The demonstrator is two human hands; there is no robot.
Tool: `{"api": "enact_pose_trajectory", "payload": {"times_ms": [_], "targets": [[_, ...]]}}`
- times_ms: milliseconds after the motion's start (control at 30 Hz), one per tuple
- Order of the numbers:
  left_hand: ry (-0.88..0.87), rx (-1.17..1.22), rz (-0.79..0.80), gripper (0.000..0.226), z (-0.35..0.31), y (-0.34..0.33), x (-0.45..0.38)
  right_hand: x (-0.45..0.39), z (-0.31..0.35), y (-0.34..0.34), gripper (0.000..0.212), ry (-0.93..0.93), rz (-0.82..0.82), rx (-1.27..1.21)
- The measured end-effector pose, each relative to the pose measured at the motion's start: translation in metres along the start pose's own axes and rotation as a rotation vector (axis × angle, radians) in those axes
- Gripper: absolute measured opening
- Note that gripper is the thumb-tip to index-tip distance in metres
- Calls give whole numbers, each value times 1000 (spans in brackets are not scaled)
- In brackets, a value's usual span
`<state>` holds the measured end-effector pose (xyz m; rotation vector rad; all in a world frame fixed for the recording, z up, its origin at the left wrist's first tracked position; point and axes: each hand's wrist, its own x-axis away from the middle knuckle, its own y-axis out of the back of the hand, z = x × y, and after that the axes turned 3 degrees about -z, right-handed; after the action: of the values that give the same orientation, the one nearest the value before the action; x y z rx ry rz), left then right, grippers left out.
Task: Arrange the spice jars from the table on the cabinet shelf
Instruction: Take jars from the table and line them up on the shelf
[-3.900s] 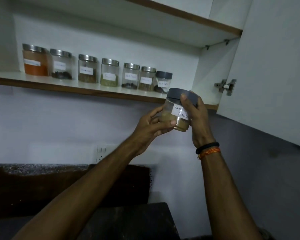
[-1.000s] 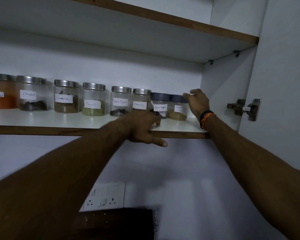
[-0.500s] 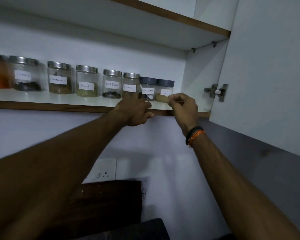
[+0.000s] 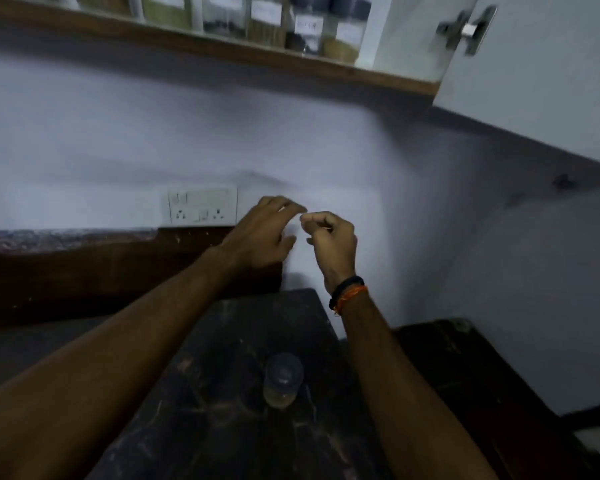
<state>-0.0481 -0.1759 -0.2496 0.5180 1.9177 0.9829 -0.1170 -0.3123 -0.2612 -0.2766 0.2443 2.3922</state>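
Observation:
One spice jar (image 4: 283, 380) with a grey lid and pale powder stands upright on the dark table (image 4: 222, 427), between my forearms. Several labelled jars stand in a row on the cabinet shelf (image 4: 222, 46) at the top edge; the rightmost, a grey-lidded jar (image 4: 345, 27), sits near the shelf's right end. My left hand (image 4: 260, 233) hangs in the air in front of the wall, fingers loosely spread, holding nothing. My right hand (image 4: 329, 240) is beside it, fingers loosely curled, empty. Both hands are well above the jar on the table.
The open white cabinet door (image 4: 541, 81) with its metal hinge (image 4: 466, 29) juts out at the upper right. A white socket plate (image 4: 201, 206) is on the wall behind my left hand. A dark wooden piece (image 4: 465, 375) stands to the right of the table.
Both hands have left the shelf and dropped to mid-height in front of the wall. The view has tilted down, bringing the table and the jar on it into sight.

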Motion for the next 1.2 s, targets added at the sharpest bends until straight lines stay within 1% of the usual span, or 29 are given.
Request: {"api": "enact_pose_trajectory", "payload": {"times_ms": [100,167,267,367,433,467,567,700,767,867,933,1033,1133,1200], "targets": [[100,73,140,54,2,-41,41,29,-43,-1,12,-131,30,71],[162,104,215,54,3,-64,62,44,-69,0,11,-188,49,139],[226,146,341,50,3,-90,93,66,-106,2,15,-208,96,348],[349,196,408,51,5,-109,131,89,-138,6,16,-213,188,493],[438,216,466,53,8,-121,157,98,-157,7,17,-279,199,549],[477,227,502,53,8,-126,170,102,-166,8,22,-330,208,573],[517,263,596,51,11,-138,198,110,-187,8,50,-487,250,628],[578,267,619,42,17,-145,220,123,-206,4,79,-546,325,742],[618,276,637,41,20,-147,226,129,-215,0,92,-559,369,786],[700,281,645,40,20,-152,234,139,-224,-7,111,-543,406,869],[728,292,651,37,19,-156,240,145,-231,-12,118,-521,408,912],[750,329,674,35,16,-161,248,152,-239,-16,120,-482,369,960],[801,361,710,33,17,-164,252,152,-244,-18,111,-446,325,972],[847,396,698,33,16,-167,254,149,-245,-17,106,-432,315,959]]}}
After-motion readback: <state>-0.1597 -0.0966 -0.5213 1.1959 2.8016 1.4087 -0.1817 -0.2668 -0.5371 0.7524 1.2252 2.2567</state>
